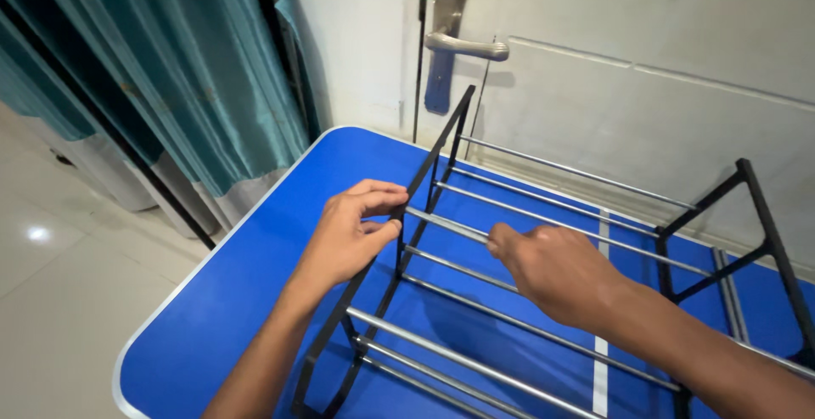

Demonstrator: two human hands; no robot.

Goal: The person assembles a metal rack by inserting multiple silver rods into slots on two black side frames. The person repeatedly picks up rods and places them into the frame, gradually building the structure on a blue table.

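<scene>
A metal rack (543, 283) lay on its side on the blue tabletop (246, 300), its black end frames joined by silver rods running across. The left hand (352, 232) gripped the near black end frame (373, 275), thumb and fingers pinched around the bar close to where a rod met it. The right hand (552, 270) was curled over one silver rod (450, 225) in the upper middle of the rack, knuckles up; its fingers seemed to be wrapped around the rod, though the back of the hand hid the grip itself. The far end frame (747, 241) stood at the right side of the tabletop. Behind the tabletop was a pale door (645, 37) with a metal lever handle (463, 44), and teal curtains (161, 71) hung to the left above a tiled floor (59, 283).
</scene>
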